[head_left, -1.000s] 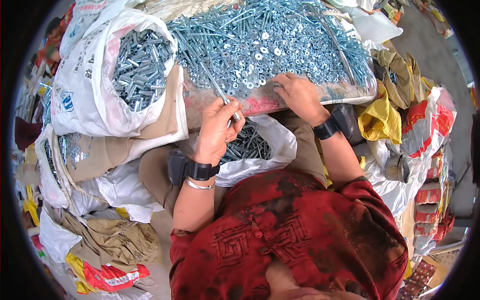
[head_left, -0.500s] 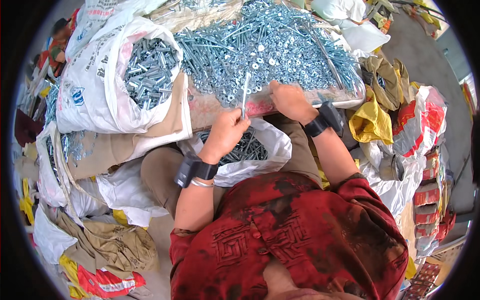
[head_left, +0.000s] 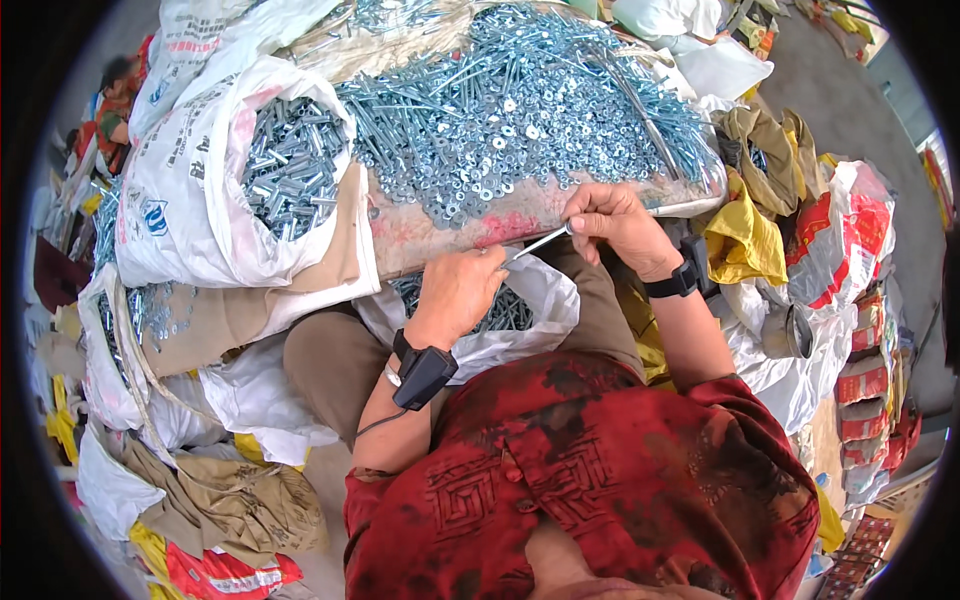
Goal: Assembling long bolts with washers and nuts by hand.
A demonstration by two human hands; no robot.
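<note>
My left hand [head_left: 458, 288] is closed on a long thin metal bolt [head_left: 540, 243], which slants up to the right between my two hands. At the bolt's far end, the pinched fingers of my right hand [head_left: 618, 228] hold a small grey washer [head_left: 569, 228]; their tips partly hide it. Both hands are over the near edge of a worn board [head_left: 425, 243]. Loose washers and nuts [head_left: 490, 150] are heaped on the board, with many long bolts [head_left: 400, 110] behind and beside them. Below my hands, a white bag [head_left: 545, 300] in my lap holds dark metal bolts [head_left: 505, 312].
A white woven sack [head_left: 170, 220] full of metal sleeves [head_left: 290, 165] stands at the left. Yellow cloth [head_left: 745, 245], a metal cup [head_left: 788, 330] and stacked red packets [head_left: 862, 380] are on the right. Another person [head_left: 115, 100] is at the far left.
My right hand has come back from the heap to the bolt's end. The bolt has tipped from upright to slanting right, and my left hand has shifted slightly down.
</note>
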